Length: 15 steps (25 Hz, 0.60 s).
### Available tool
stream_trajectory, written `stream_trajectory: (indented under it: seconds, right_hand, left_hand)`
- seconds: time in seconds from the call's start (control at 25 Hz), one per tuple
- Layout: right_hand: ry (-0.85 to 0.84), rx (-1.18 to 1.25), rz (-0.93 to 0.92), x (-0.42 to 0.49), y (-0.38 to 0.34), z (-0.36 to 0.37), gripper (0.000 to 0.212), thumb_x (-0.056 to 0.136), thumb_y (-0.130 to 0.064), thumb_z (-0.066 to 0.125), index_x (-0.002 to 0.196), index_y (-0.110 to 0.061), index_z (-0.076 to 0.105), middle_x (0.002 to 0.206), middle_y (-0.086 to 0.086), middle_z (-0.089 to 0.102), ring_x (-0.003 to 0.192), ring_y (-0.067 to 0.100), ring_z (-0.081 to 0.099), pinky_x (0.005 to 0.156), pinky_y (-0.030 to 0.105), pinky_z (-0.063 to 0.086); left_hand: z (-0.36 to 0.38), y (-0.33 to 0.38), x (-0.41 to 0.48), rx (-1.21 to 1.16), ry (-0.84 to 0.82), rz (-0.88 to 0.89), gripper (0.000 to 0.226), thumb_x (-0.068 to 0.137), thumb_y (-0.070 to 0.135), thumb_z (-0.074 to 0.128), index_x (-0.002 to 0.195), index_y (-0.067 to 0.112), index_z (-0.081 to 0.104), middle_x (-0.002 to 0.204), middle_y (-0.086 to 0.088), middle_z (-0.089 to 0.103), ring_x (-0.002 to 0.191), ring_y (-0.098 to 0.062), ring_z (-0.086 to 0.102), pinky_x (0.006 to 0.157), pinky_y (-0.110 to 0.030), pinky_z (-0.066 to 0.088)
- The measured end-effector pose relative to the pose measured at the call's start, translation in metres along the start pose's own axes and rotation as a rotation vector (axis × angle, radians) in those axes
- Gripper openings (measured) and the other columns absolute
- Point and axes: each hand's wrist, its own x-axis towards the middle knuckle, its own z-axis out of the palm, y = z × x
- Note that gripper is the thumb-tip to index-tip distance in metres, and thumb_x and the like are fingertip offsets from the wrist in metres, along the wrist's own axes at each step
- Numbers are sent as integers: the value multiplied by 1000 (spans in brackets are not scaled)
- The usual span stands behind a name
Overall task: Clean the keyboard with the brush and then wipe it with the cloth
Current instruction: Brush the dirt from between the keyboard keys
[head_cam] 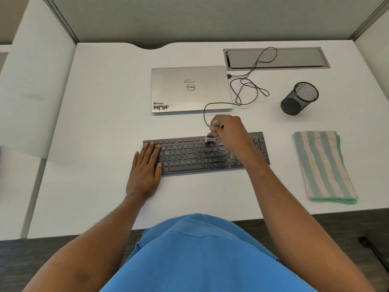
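A black keyboard (189, 154) lies flat in the middle of the white desk. My right hand (231, 133) grips a small brush (210, 138), whose pale bristles touch the keyboard's top rows right of centre. Dusty specks show on the keys near the right side. My left hand (146, 169) rests flat with straight fingers on the keyboard's left end. A folded green and cream striped cloth (324, 165) lies on the desk to the right of the keyboard, apart from both hands.
A closed silver laptop (190, 89) sits behind the keyboard, and a thin black cable (250, 89) loops beside it. A black mesh pen cup (300, 98) stands at the back right. A grey cable hatch (275, 59) lies near the back wall. Partitions enclose the desk.
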Motion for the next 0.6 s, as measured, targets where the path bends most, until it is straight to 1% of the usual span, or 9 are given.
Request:
stream_trajectory:
  seconds: [0.12,0.24,0.32,0.4,0.48,0.56,0.6]
  right_hand:
    - [-39,-21,13,5,3,1,13,96,1,58,88,-2,69,75,-1,63,52,-12,58,50,3,41]
    - [-8,-84,71,7,11,-12,19,95,4,56,85,-5,69,75,4,65,54,-4,58,51,7,41]
    - [3,-88,119,8,13,-23,20,94,10,52,87,0,67,78,10,62,57,2,57,43,5,38]
    - [24,-76,120,8,13,-28,20,93,15,49,87,3,64,79,15,57,52,2,56,39,6,39]
    - [41,-82,68,8,10,-25,14,94,9,54,86,6,64,76,13,61,49,-3,55,42,6,40]
    - [19,-68,42,9,3,-15,17,96,3,56,86,-2,69,76,6,68,51,-5,59,45,5,41]
    - [-2,-52,44,9,1,-11,18,96,3,55,87,-4,69,76,4,68,52,-5,60,45,5,41]
  left_hand:
    - [0,0,-1,0,3,-1,62,109,35,31,169,22,23,177,4,15,163,-11,2,133,-48,11]
    - [0,-1,0,-1,5,0,62,109,36,31,168,21,24,177,3,15,164,-11,3,133,-48,11]
    - [0,-2,0,5,5,2,62,109,36,31,168,21,24,177,4,15,164,-12,3,133,-49,11]
    - [0,-2,0,3,8,1,62,109,36,31,169,21,23,177,4,14,164,-12,3,133,-49,11]
    - [1,-1,0,-1,9,1,62,109,35,31,168,21,24,177,3,15,164,-12,4,133,-49,11]
    - [1,-1,0,-2,10,-4,62,109,35,32,168,22,24,177,3,16,164,-11,4,132,-49,12]
    - [1,-1,0,-2,10,-5,62,109,34,32,168,22,24,177,3,16,164,-11,4,132,-49,12]
